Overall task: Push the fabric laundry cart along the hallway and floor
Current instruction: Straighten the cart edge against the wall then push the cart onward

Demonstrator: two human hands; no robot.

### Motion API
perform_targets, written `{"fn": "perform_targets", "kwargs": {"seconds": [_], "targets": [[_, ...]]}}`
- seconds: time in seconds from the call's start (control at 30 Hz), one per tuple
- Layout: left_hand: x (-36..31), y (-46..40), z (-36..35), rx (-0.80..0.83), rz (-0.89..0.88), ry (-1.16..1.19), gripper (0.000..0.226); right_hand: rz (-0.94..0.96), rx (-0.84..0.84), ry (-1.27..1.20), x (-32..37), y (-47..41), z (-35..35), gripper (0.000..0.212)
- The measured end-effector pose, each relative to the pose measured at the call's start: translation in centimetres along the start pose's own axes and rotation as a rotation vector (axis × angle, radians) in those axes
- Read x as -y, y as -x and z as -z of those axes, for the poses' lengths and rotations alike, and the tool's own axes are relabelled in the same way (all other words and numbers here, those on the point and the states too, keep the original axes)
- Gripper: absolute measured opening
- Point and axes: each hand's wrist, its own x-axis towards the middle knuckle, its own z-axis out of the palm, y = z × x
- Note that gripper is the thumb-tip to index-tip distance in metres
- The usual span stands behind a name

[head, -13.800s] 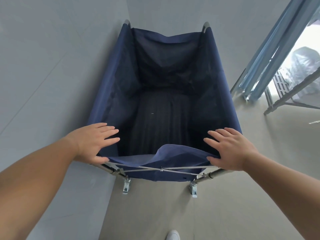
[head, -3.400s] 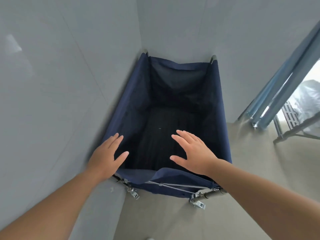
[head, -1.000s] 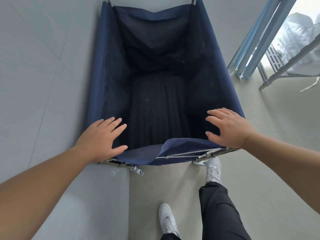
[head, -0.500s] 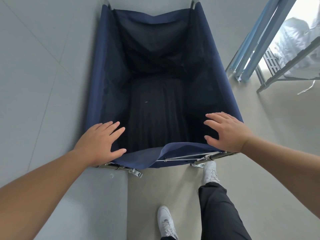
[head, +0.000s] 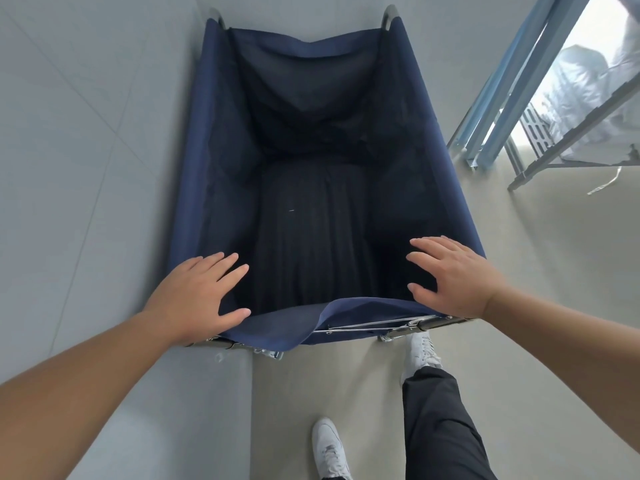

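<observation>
A navy fabric laundry cart [head: 194,168] on a metal frame stands in front of me, its left side against a grey wall. The inside is dark and nothing shows in it. My left hand [head: 197,296] lies flat on the near left corner of the rim, fingers spread over the opening. My right hand [head: 450,275] lies flat on the near right corner in the same way. Neither hand curls around the frame. The near fabric edge [head: 311,323] sags over the metal crossbar.
The grey wall [head: 86,168] runs along the left and another closes the far end. A blue door frame [head: 512,81] and a metal rack [head: 554,143] with a white covered bundle [head: 588,81] are at the right. My white shoes [head: 329,448] stand on beige floor.
The cart has slid a little further from me along the wall. Both hands have kept their places on the near rim. My feet have barely shifted.
</observation>
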Motion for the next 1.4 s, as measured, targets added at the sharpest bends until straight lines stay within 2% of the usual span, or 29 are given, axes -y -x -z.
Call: {"fn": "perform_targets", "kwargs": {"seconds": [0.8, 1.4], "targets": [[0.16, -0.42, 0.2, -0.031, -0.01, 0.043, 0.084, -0.017, -0.036, 0.027, -0.16, -0.76, 0.15, 0.05], [0.45, -0.62, -0.16, -0.03, -0.028, -0.056, 0.084, 0.061, -0.007, 0.034, -0.62, -0.93, -0.03, 0.058]]}}
